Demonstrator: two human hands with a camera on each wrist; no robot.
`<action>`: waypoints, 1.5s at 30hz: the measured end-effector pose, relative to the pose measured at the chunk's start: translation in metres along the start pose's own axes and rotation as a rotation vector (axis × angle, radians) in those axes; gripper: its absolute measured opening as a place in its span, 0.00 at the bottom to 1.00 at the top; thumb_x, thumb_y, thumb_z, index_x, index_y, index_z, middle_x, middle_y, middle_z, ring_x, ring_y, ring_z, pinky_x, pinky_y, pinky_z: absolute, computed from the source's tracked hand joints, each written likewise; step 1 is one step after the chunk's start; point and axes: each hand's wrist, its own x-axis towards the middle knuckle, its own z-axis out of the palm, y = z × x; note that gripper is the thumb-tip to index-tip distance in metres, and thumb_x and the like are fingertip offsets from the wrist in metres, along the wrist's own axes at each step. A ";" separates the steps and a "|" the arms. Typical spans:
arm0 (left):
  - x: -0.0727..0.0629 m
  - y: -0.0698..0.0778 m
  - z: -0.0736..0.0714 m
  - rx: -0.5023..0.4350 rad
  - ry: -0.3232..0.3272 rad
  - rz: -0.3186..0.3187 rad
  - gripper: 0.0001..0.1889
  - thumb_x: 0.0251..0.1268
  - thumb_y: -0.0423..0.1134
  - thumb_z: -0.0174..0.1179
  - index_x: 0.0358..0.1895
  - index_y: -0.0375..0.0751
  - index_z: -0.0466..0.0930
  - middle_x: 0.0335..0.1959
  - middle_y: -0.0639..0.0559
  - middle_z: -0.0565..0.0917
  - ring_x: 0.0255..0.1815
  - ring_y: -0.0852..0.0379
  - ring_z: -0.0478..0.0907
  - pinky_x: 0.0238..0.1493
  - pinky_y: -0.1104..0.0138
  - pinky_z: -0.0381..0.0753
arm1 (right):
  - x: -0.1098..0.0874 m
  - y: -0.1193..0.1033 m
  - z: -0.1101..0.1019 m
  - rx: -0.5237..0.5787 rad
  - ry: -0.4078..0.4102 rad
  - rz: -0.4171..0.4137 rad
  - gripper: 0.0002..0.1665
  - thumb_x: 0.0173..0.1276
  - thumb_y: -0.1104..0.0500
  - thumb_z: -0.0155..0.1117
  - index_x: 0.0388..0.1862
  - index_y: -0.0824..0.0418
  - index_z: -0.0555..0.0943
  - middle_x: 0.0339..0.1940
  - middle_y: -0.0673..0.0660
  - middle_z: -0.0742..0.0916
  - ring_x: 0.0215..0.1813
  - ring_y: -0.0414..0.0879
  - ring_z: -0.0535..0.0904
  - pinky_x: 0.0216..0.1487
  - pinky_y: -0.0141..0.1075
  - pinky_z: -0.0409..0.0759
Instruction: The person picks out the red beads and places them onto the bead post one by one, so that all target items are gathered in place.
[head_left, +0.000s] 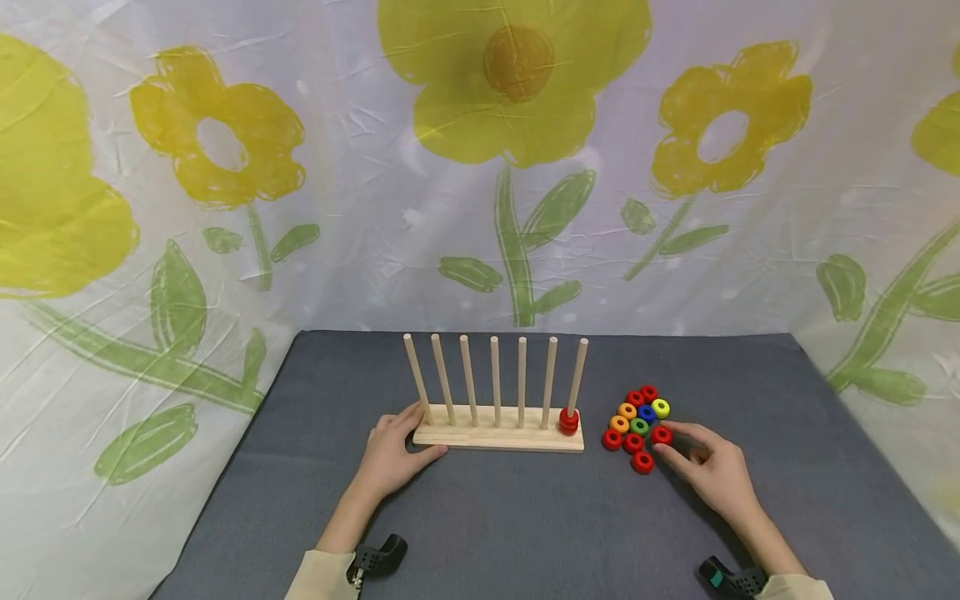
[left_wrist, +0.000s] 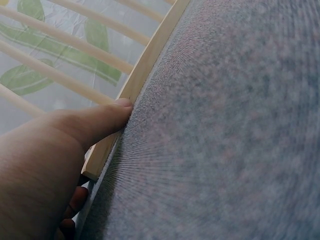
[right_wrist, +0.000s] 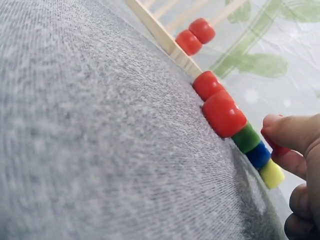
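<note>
A wooden peg stand (head_left: 480,437) with several upright pegs rests on the table. Two red rings (head_left: 568,422) are stacked on its rightmost peg. My left hand (head_left: 390,454) grips the stand's left end; in the left wrist view the thumb (left_wrist: 107,120) lies along the front edge of the base, the other fingers mostly hidden. To the right of the stand, my right hand (head_left: 712,475) pinches a red ring (head_left: 662,435) between thumb and index finger. In the right wrist view this pinched ring (right_wrist: 275,142) is partly covered by the fingers, above the loose rings.
Loose rings lie grouped right of the stand: several red ones, including a front red ring (head_left: 642,462), two orange (head_left: 627,411), one green (head_left: 638,427), one blue (head_left: 647,413) and one yellow (head_left: 661,408). A flower-printed cloth (head_left: 360,250) hangs behind the grey table (head_left: 495,525).
</note>
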 end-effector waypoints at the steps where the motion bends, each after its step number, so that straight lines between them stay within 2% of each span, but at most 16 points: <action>1: 0.000 0.000 0.000 -0.002 -0.001 -0.003 0.46 0.58 0.58 0.73 0.75 0.37 0.68 0.74 0.42 0.69 0.62 0.39 0.69 0.58 0.42 0.65 | 0.000 0.000 0.000 0.000 0.000 0.001 0.22 0.61 0.55 0.80 0.54 0.56 0.87 0.13 0.46 0.67 0.12 0.34 0.53 0.11 0.33 0.58; 21: -0.001 0.002 -0.001 -0.009 -0.016 -0.011 0.46 0.59 0.59 0.73 0.76 0.38 0.68 0.74 0.43 0.69 0.62 0.40 0.69 0.60 0.42 0.65 | 0.000 0.000 -0.003 0.015 0.006 0.021 0.22 0.61 0.54 0.80 0.53 0.56 0.88 0.15 0.47 0.69 0.11 0.34 0.55 0.11 0.33 0.59; 28: -0.001 0.000 -0.001 0.000 -0.001 0.004 0.46 0.58 0.59 0.73 0.76 0.38 0.68 0.74 0.43 0.69 0.62 0.39 0.69 0.59 0.42 0.65 | 0.003 -0.003 -0.003 0.029 -0.006 0.047 0.23 0.61 0.54 0.80 0.55 0.55 0.87 0.09 0.44 0.66 0.11 0.37 0.56 0.12 0.33 0.59; 36: -0.002 0.001 -0.001 -0.002 -0.002 0.006 0.47 0.58 0.60 0.72 0.76 0.38 0.67 0.74 0.42 0.69 0.62 0.39 0.69 0.59 0.42 0.65 | 0.004 -0.009 -0.003 0.030 -0.013 0.031 0.21 0.62 0.53 0.80 0.54 0.52 0.87 0.09 0.44 0.66 0.10 0.38 0.56 0.11 0.34 0.59; 45: 0.000 -0.001 0.000 -0.002 -0.010 -0.008 0.47 0.59 0.60 0.72 0.76 0.39 0.67 0.74 0.44 0.69 0.63 0.39 0.68 0.58 0.42 0.65 | 0.007 -0.013 -0.002 0.041 -0.019 0.016 0.21 0.62 0.55 0.80 0.54 0.54 0.87 0.09 0.42 0.64 0.12 0.33 0.52 0.11 0.34 0.58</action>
